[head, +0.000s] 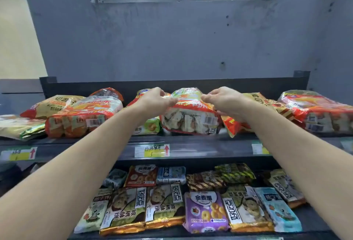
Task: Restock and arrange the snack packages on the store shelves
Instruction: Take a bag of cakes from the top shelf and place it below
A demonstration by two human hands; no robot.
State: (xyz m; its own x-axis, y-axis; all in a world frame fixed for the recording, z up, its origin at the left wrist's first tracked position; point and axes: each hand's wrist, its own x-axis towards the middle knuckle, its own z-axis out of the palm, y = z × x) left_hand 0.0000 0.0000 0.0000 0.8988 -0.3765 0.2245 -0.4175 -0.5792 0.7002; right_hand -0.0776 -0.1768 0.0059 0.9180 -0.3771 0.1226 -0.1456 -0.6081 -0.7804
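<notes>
Both hands reach to the dark top shelf (191, 140). The left hand (155, 102) and right hand (227, 101) pinch the upper corners of a clear plastic snack bag with red and green print (188, 117), fingers (172, 102) closed on its crinkled top, likely to stand it straight. Just left of the fingers lies an orange-red snack bag (82, 117); smaller packets (205, 212) fill the lower shelf.
</notes>
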